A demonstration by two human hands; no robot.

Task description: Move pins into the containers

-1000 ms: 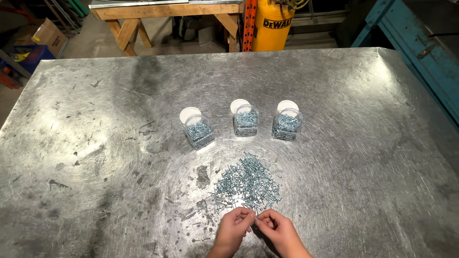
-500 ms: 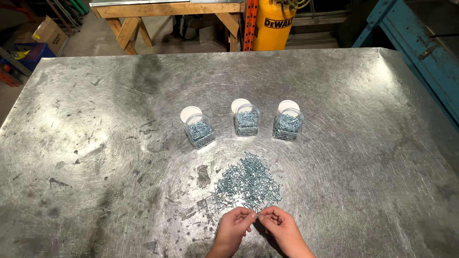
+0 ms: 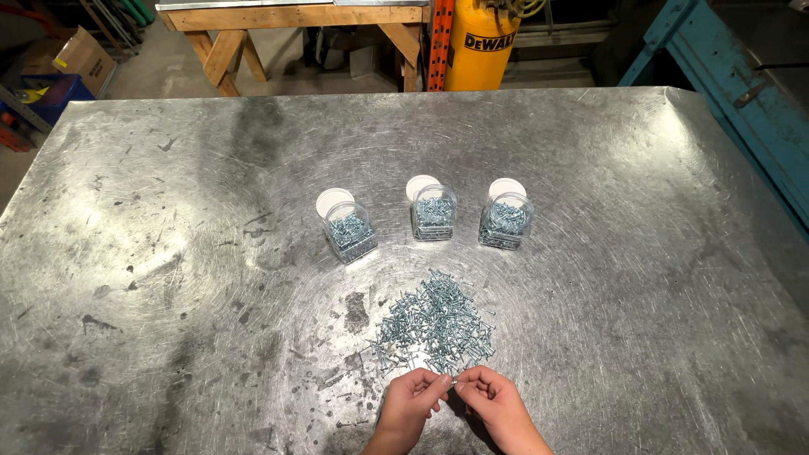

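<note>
Head view, looking down on a scuffed steel table (image 3: 168,278): nearest the bottom edge, the left hand (image 3: 411,403) and the right hand (image 3: 497,403) meet fingertip to fingertip. Both hands' fingers are curled narrow, and between the two sets of tips sits one small screw (image 3: 453,381), pinched from either side; which hand bears it more cannot be told. Just beyond the fingertips, almost touching them, lies a loose pile of silvery screws (image 3: 434,324), spread flat on the table with a few strays off to the left of the fingers. Farther out past the pile stand three small clear jars in a row, all upright and part-filled with screws: the left jar (image 3: 350,232), the middle jar (image 3: 434,214) and the right jar (image 3: 506,222). A round white lid (image 3: 332,202) lies flat just behind each jar. Beyond the far table edge stand a wooden sawhorse (image 3: 295,34) and a yellow tank (image 3: 489,42).
</note>
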